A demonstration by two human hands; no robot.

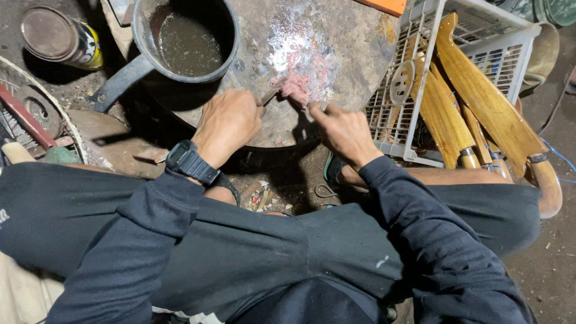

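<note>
The left hand (pixel 228 123) is curled into a loose fist around a thin stick (pixel 270 95); most of the stick is hidden inside the fingers, and only a short end shows, pointing up and to the right at a lump of pink paste (pixel 298 89); what the stick is made of is hard to tell. The right hand (pixel 343 131) lies just beside it, fingers drawn together, the forefinger stretched out so its tip touches the lower edge of the paste; whether anything is pinched under that hand cannot be made out. The paste sits on a round, worn metal plate (pixel 354 57), near its front edge, with a shiny smeared patch above it; the far side of the plate is cut off at the top of the view. Both wrists bend downward from dark sleeves; a black watch (pixel 190 161) is on the left wrist. A dark pan (pixel 141 42) holding murky liquid rests at the plate's left; a tin can (pixel 60 37) lies further left. To the right, a white plastic crate (pixel 510 36) holds wooden handles (pixel 474 90), their lower ends partly hidden behind the knee.
</note>
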